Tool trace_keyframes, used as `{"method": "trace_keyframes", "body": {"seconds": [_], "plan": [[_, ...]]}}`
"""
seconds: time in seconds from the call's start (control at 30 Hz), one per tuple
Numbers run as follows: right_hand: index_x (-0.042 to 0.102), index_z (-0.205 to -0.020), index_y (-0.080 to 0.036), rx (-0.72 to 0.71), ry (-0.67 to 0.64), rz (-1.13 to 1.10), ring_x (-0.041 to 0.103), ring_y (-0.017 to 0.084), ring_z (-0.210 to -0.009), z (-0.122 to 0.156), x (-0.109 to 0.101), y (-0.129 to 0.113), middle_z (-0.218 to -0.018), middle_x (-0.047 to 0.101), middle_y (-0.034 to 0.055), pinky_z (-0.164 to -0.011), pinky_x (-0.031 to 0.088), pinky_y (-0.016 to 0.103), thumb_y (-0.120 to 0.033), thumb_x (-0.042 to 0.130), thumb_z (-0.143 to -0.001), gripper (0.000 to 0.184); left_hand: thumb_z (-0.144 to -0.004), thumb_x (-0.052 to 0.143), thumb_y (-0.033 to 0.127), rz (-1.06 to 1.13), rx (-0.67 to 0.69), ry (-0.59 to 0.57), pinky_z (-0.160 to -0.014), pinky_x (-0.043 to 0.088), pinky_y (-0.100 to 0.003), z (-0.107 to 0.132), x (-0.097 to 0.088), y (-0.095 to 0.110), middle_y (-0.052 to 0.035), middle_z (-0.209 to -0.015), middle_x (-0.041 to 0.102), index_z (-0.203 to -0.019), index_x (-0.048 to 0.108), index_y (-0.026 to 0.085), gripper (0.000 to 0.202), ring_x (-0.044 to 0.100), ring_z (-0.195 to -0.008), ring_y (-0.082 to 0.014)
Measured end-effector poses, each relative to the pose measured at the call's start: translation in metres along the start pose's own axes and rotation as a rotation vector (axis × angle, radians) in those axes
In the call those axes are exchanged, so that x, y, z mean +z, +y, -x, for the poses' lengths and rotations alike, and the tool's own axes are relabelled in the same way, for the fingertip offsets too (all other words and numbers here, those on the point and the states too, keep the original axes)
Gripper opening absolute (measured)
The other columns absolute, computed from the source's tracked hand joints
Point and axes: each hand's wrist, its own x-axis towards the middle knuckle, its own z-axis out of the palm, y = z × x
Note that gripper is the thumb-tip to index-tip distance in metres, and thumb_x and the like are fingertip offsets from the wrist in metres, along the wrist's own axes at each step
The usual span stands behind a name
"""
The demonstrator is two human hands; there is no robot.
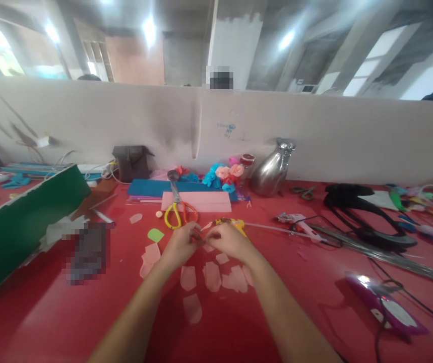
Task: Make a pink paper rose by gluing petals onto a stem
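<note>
My left hand [182, 243] and my right hand [229, 241] meet above the red table, fingertips pinched together. What they pinch is small and mostly hidden; a bit of pink shows at the fingers. Beneath and in front of them lie several pink paper petals [212, 276], some overlapping, with a single petal [192, 308] nearest me. More pink petals [150, 258] lie left of my left wrist, touching a green paper piece [156, 235]. Just beyond my left hand rest scissors [177, 201] with yellow and orange handles. A yellow tool [240, 227] lies behind my right hand, partly covered.
Pink paper [212, 201] and blue sheets [144, 188] lie behind, near paper flowers [224, 174] and a metal jug [272, 169]. A green board [31, 227] stands left. Right are a pink corded tool [303, 226], a black strap-like object [371, 217] and a purple corded device [386, 307].
</note>
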Motion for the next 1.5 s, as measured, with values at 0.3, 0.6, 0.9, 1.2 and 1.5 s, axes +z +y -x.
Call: {"method": "trace_keyframes", "body": {"seconds": [0.3, 0.6, 0.9, 1.2, 1.5], "plan": [[0.073, -0.082, -0.018, 0.226, 0.499, -0.683, 0.064, 0.025, -0.085, -0.011, 0.013, 0.013, -0.084, 0.073, 0.0057, -0.074, 0.047, 0.033, -0.043, 0.061, -0.068, 0.031, -0.082, 0.043, 0.039, 0.36, -0.047, 0.162, -0.051, 0.03, -0.021, -0.002, 0.001, 0.005, 0.0016, -0.068, 0.048, -0.075, 0.052, 0.019, 0.023, 0.037, -0.052, -0.0083], [0.072, -0.076, -0.016, 0.299, 0.487, -1.073, 0.062, 0.019, -0.071, -0.007, 0.027, 0.011, -0.076, 0.071, 0.007, -0.063, 0.045, 0.028, -0.043, 0.069, -0.06, 0.031, -0.08, 0.051, 0.038, 0.479, -0.103, 0.092, -0.055, 0.03, -0.02, 0.0, 0.014, 0.003, 0.0022, -0.062, 0.049, -0.075, 0.055, 0.017, 0.022, 0.038, -0.055, -0.0083], [0.071, -0.071, -0.017, 0.293, 0.455, -1.209, 0.061, 0.017, -0.069, -0.001, 0.023, -0.002, -0.072, 0.069, 0.0043, -0.065, 0.044, 0.028, -0.036, 0.07, -0.06, 0.022, -0.081, 0.051, 0.036, 0.548, -0.116, 0.051, -0.051, 0.027, -0.02, 0.003, 0.015, 0.007, 0.0024, -0.06, 0.052, -0.071, 0.049, 0.017, 0.022, 0.035, -0.05, -0.0066], [0.071, -0.064, -0.018, 0.301, 0.448, -1.329, 0.058, 0.014, -0.064, 0.001, 0.023, -0.006, -0.066, 0.067, 0.0015, -0.063, 0.043, 0.026, -0.034, 0.073, -0.057, 0.017, -0.08, 0.053, 0.035, 0.6, -0.131, 0.054, -0.05, 0.026, -0.02, 0.003, 0.018, 0.007, 0.0028, -0.058, 0.052, -0.072, 0.048, 0.017, 0.021, 0.036, -0.049, -0.0061], [0.071, -0.066, -0.017, 0.29, 0.414, -1.309, 0.059, 0.015, -0.068, 0.001, 0.024, -0.008, -0.069, 0.069, 0.0036, -0.066, 0.043, 0.028, -0.033, 0.071, -0.059, 0.017, -0.078, 0.056, 0.036, 0.582, -0.103, 0.068, -0.051, 0.028, -0.02, 0.001, 0.018, 0.005, 0.002, -0.06, 0.054, -0.079, 0.053, 0.017, 0.019, 0.038, -0.05, -0.0066]]}}
